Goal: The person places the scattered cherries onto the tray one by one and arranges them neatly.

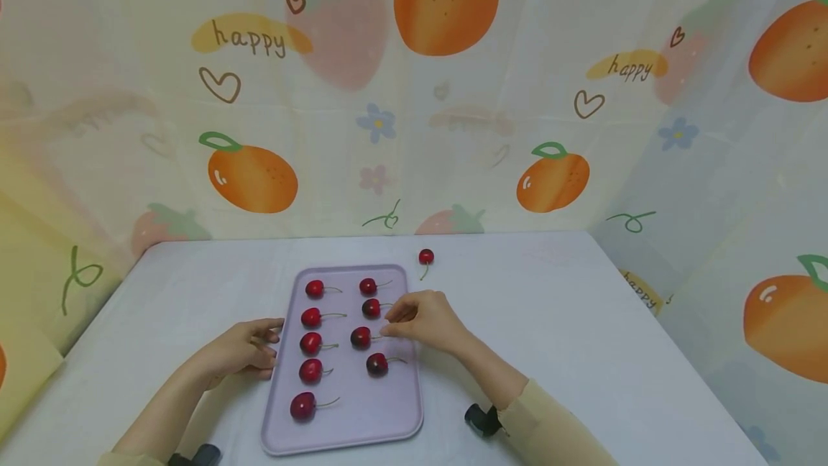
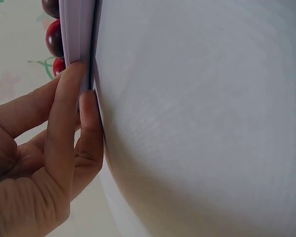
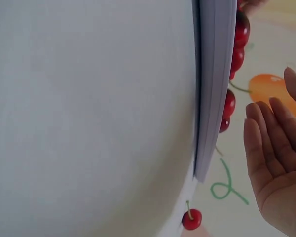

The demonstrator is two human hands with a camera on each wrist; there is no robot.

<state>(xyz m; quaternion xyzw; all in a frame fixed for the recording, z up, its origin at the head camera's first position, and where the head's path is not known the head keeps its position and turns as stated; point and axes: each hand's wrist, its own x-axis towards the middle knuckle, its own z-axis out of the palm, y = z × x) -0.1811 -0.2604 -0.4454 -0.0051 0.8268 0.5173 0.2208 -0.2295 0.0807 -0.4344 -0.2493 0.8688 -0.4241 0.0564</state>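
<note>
A lilac tray (image 1: 343, 430) lies on the white table with two columns of red cherries, among them a left-column cherry (image 1: 310, 343). My left hand (image 1: 242, 351) touches the tray's left edge; in the left wrist view one fingertip (image 2: 75, 66) lies against the rim. My right hand (image 1: 427, 318) is over the tray's right edge, its fingertips beside the stem of a darker cherry (image 1: 361, 337) in the right column. In the right wrist view its fingers (image 3: 278, 143) and thumb are apart, with nothing between them.
One cherry (image 1: 425, 256) lies on the table (image 1: 530, 293) beyond the tray's far right corner. A fruit-printed cloth (image 1: 453, 106) hangs behind and beside the table. Dark devices sit at both wrists, one a black wrist device (image 1: 481, 421).
</note>
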